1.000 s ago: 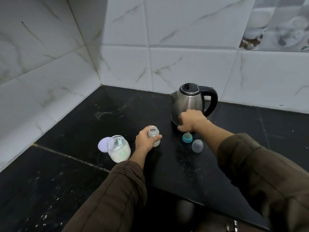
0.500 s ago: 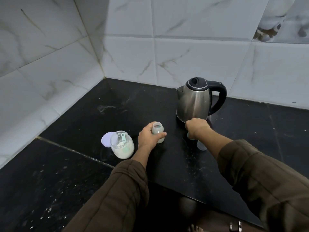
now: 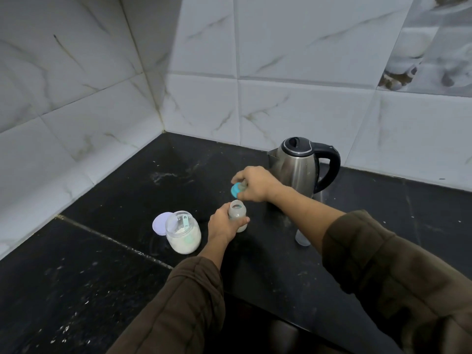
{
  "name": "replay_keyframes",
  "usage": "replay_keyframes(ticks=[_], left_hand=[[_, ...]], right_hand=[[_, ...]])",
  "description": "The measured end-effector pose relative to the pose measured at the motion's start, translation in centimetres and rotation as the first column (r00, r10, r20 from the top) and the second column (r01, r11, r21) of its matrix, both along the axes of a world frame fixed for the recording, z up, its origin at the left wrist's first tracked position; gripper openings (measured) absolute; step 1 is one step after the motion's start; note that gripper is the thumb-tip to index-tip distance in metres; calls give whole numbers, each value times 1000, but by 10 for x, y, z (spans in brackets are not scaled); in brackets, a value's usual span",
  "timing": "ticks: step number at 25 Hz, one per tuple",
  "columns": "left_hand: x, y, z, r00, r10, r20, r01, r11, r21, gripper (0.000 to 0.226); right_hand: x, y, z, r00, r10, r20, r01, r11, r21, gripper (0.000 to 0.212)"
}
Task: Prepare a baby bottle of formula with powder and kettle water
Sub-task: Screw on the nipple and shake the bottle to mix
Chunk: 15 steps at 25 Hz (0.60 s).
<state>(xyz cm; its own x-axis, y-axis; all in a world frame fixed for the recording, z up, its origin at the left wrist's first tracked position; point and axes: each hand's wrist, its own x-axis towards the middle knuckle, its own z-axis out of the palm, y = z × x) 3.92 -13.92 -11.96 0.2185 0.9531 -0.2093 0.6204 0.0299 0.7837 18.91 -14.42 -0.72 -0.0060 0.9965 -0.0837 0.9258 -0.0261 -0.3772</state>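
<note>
A small baby bottle (image 3: 238, 215) stands upright and uncapped on the black counter (image 3: 127, 200), holding cloudy liquid. My left hand (image 3: 221, 226) grips its side. Just above and behind the bottle, my right hand (image 3: 255, 183) holds the teal nipple ring (image 3: 236, 189) in the air. The steel kettle (image 3: 296, 166) with a black handle stands behind my right hand, lid shut. An open clear jar of white powder (image 3: 182, 232) with a scoop inside sits to the left of the bottle.
The jar's pale round lid (image 3: 159, 223) lies flat beside the jar. A clear bottle cap (image 3: 302, 237) rests on the counter under my right forearm. White tiled walls meet in a corner behind; the counter's front edge runs below my arms.
My right hand picked the teal nipple ring off the counter beside the kettle and lifted it leftward to above the bottle. My left hand stayed on the bottle.
</note>
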Motion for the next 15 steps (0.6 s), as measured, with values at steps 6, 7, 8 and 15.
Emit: replay_keyframes(ticks=[6,7,8,15], left_hand=[[1,0,7,995,-25,-97,24,1000,-14,56],[1,0,8,995,-26,-97,24,1000,-20,57],[1,0,8,995,-26,-96,24,999,-27,57],[1,2,7,996,-29,-82,26,999,-30,55]], right_hand=[[-30,7,-11,977,116,178,-102,991,-86,51],[-30,8,-13,975,118,189,-100,990,-101,51],[-30,10,-14,973,120,199,-98,988,-117,50],[-27,13,-25,969,118,217,-84,983,-161,43]])
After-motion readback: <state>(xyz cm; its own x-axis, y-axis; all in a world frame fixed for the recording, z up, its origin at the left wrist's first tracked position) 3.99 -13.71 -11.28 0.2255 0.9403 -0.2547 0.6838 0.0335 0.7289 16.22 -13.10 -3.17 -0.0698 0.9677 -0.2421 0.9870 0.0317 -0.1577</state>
